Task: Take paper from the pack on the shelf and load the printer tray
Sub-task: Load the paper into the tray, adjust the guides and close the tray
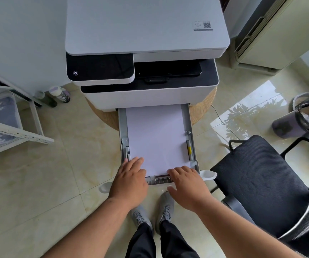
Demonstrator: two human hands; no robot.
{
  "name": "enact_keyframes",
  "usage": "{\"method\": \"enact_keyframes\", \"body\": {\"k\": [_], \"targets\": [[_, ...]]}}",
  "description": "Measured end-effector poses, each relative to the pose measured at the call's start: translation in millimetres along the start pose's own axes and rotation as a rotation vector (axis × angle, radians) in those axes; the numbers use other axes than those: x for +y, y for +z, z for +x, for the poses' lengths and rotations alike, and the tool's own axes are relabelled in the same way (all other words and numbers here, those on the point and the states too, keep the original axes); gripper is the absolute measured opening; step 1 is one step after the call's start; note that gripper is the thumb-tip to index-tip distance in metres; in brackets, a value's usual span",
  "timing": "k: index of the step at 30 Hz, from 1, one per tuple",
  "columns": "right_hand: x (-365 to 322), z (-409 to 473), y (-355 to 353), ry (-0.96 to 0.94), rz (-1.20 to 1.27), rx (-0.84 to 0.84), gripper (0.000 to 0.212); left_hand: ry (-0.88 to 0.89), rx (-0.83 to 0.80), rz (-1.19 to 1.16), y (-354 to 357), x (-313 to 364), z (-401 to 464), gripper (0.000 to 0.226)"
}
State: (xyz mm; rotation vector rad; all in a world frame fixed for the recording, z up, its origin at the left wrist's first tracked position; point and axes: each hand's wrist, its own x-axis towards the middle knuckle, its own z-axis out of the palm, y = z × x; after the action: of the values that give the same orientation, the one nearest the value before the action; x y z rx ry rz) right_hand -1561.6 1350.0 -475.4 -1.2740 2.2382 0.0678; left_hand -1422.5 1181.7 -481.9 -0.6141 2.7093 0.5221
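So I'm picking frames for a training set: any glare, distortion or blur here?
Head view: wide-angle bending curves the shelf frame and the room's edges; window glare with leaf shadows lies on the floor tiles at right; the paper is bright but evenly lit; the left hand, right hand and tray look sharp, with slight softness toward the corners.

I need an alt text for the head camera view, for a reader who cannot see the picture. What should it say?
Seen from above, a person's left hand and right hand rest flat on the near end of a stack of white paper lying in the pulled-out tray of a white printer. A black office chair stands to the right on a tiled floor.
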Motion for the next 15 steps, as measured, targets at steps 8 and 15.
{"method": "enact_keyframes", "body": {"k": [8, 15], "targets": [[24.3, -10.1, -10.7, 0.125, 0.163, 0.069, 0.049, -0.4, 0.222, -0.198, -10.0, -20.7, -12.8, 0.027], [28.6, 6.2, -13.6, 0.462, 0.52, 0.25, 0.04, -0.534, 0.076, -0.202, -16.9, -12.8, 6.8, 0.048]]}}
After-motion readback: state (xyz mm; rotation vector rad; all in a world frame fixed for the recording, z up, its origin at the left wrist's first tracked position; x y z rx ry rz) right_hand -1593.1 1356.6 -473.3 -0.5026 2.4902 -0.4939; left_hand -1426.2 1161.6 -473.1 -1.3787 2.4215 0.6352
